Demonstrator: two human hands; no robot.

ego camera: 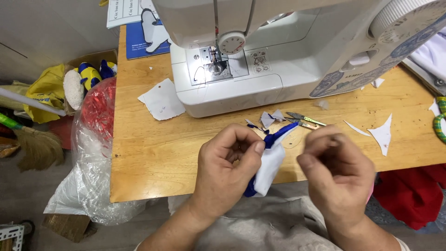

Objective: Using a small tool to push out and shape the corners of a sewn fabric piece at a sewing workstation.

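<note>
left hand (226, 163) pinches blue-white fabric piece (269, 162) | right hand (337, 169) closed beside | sewing machine (288, 51) behind

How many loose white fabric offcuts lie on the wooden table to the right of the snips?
3: a thin white sliver right of the snips, a larger curved white triangle beside it, and a small white scrap by the sewing machine's base. Others may be hidden.

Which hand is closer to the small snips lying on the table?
Right. The right hand is just below the snips; the left hand, holding the blue-and-white fabric piece, sits farther left.
</note>
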